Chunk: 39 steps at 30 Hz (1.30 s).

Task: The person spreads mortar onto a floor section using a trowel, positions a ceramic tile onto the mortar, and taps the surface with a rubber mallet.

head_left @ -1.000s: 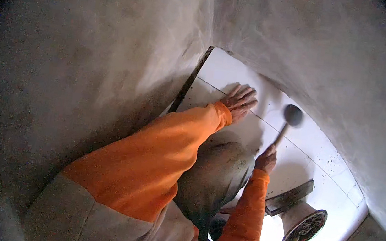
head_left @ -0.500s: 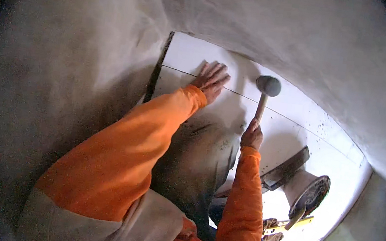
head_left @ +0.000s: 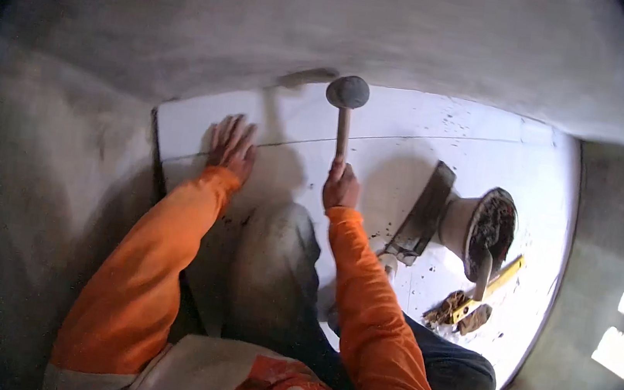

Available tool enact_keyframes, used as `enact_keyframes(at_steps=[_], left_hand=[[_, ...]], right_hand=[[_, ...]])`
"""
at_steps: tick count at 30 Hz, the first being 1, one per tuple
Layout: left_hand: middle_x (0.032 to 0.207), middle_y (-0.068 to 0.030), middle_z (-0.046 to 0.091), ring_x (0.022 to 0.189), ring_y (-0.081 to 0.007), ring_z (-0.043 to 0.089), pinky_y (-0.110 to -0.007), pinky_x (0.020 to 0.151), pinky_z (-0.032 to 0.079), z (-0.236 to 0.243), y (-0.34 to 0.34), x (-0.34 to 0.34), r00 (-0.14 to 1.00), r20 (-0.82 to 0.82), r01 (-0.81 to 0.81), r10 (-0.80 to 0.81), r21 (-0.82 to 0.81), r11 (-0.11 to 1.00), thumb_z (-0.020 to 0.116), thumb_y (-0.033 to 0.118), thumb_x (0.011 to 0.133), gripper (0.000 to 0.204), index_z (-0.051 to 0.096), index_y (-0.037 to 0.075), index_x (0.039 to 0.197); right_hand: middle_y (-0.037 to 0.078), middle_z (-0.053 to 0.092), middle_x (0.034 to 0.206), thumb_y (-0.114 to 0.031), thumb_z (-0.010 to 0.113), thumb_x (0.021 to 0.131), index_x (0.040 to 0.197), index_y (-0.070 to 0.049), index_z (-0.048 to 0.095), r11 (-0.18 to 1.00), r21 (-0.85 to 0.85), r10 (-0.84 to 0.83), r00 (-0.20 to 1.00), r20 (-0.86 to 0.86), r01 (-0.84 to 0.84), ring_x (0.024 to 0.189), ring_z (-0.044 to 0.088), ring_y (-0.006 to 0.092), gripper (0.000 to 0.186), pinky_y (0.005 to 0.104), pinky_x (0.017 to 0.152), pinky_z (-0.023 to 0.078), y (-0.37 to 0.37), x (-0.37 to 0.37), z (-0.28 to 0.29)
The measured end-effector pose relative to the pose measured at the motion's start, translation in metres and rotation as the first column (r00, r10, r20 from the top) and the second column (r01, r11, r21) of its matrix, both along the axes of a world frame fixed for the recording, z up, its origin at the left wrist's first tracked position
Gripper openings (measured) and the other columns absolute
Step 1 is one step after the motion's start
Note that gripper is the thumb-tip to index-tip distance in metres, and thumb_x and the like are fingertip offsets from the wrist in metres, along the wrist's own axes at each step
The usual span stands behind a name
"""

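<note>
My right hand (head_left: 341, 188) is wrapped round the wooden handle of a rubber mallet (head_left: 348, 92). The mallet's dark grey head is raised over the white floor tiles (head_left: 407, 121), close to the far wall. On the left, my left hand (head_left: 234, 146) lies flat with fingers spread, pressed on the tiles across the seam between two rows. It holds nothing. My knee in dusty trousers rests on the tiles between my two arms.
To the right stands a bucket (head_left: 458, 222) with dark mortar inside and a wooden handle sticking out. A wide trowel-like blade (head_left: 425, 209) leans beside it. Behind lie a yellow spirit level (head_left: 502, 279) and a brown glove or rag (head_left: 474, 321). Plaster walls (head_left: 270, 26) bound the floor.
My view has turned and shifted, so the tiles, bucket and level appear rotated and further left. My left hand stays flat on the tiles; my right hand still grips the mallet.
</note>
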<state>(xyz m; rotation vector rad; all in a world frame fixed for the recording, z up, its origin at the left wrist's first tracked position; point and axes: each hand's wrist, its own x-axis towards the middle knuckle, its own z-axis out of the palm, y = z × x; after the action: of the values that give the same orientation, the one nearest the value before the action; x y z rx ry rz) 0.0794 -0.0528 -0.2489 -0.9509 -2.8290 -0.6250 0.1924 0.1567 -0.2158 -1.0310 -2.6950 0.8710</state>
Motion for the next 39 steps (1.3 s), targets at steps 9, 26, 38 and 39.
enact_keyframes(at_steps=[9, 26, 38, 39], left_hand=[[0.144, -0.0091, 0.018, 0.133, -0.0301, 0.012, -0.055, 0.104, 0.007, 0.011, 0.011, -0.028, 0.994, -0.029, -0.105, 0.101, -0.278, 0.955, 0.043, 0.033, 0.084, 0.054, 0.032, 0.017, 0.134], [0.144, -0.0123, 0.014, 0.133, -0.0327, 0.010, -0.051, 0.106, 0.004, 0.009, -0.007, -0.057, 0.986, 0.013, 0.157, -0.166, -0.406, 0.900, 0.042, 0.051, 0.081, 0.067, 0.024, 0.021, 0.138], [0.142, -0.0142, 0.020, 0.131, -0.0329, 0.015, -0.052, 0.105, 0.006, 0.006, 0.001, -0.055, 0.987, 0.020, 0.153, -0.158, -0.394, 0.906, 0.046, 0.049, 0.080, 0.068, 0.026, 0.019, 0.137], [0.142, -0.0142, 0.020, 0.131, -0.0329, 0.015, -0.052, 0.105, 0.006, 0.006, 0.003, -0.053, 0.987, 0.022, 0.155, -0.159, -0.393, 0.907, 0.046, 0.049, 0.080, 0.068, 0.026, 0.019, 0.137]], right_hand=[[0.032, 0.056, 0.078, -0.045, 0.032, 0.091, 0.089, 0.001, 0.049, 0.949, -0.251, -0.189, 0.982, 0.023, 0.188, 0.078, 0.054, 0.0488, 0.049, 0.0522, 0.068, 0.043, 0.016, 0.005, 0.029], [0.029, 0.057, 0.076, -0.043, 0.033, 0.091, 0.089, 0.000, 0.047, 0.857, -0.220, -0.473, 0.881, 0.025, 0.466, 0.074, 0.054, 0.0477, 0.045, 0.0533, 0.065, 0.042, 0.047, -0.014, 0.016], [0.031, 0.056, 0.073, -0.038, 0.037, 0.091, 0.090, -0.001, 0.041, 0.880, -0.178, -0.451, 0.892, -0.030, 0.440, 0.071, 0.054, 0.0481, 0.037, 0.0528, 0.064, 0.043, 0.045, -0.007, 0.009], [0.030, 0.056, 0.073, -0.039, 0.036, 0.091, 0.090, -0.001, 0.042, 0.864, -0.208, -0.480, 0.875, -0.067, 0.459, 0.071, 0.055, 0.0477, 0.038, 0.0525, 0.064, 0.044, 0.038, -0.002, 0.006]])
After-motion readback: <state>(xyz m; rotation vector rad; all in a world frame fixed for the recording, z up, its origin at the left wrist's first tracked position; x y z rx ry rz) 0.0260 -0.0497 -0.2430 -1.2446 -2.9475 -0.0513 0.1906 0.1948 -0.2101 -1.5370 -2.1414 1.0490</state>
